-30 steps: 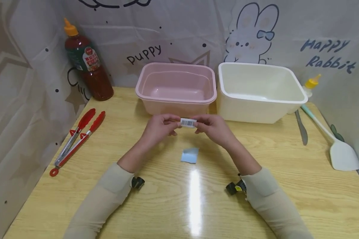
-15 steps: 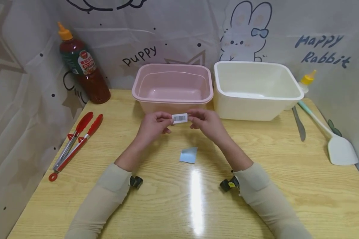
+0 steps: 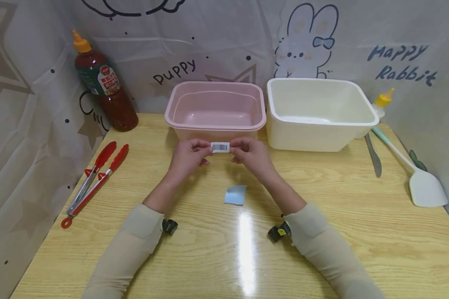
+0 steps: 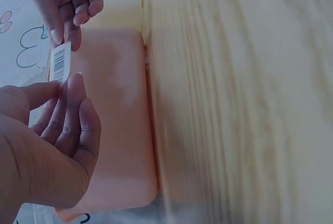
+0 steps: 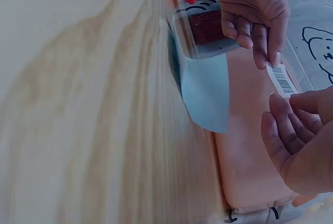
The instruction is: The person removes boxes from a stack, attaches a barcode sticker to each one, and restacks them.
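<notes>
Between both hands, level in front of the pink bin (image 3: pixel 215 126), is a small white barcode sticker (image 3: pixel 220 147). My left hand (image 3: pixel 187 158) pinches its left end with thumb and forefinger. Its right end is pinched by my right hand (image 3: pixel 252 157) in the same way. The left wrist view shows the printed face of the barcode sticker (image 4: pixel 60 62) stretched between the two sets of fingertips. On the table below the hands lies a small light blue piece of paper (image 3: pixel 235 195), touched by neither hand.
A cream bin (image 3: pixel 318 135) stands right of the pink one. Red-handled tongs (image 3: pixel 93 182) and a red sauce bottle (image 3: pixel 108 91) are at the left. A grey knife (image 3: pixel 373 155), a white spatula (image 3: pixel 428 188) and a yellow-capped bottle (image 3: pixel 383 100) are at the right.
Both hands have shifted slightly left with the barcode sticker, partly as the head view turned. The right hand came in closer, and the barcode sticker now lies more level.
</notes>
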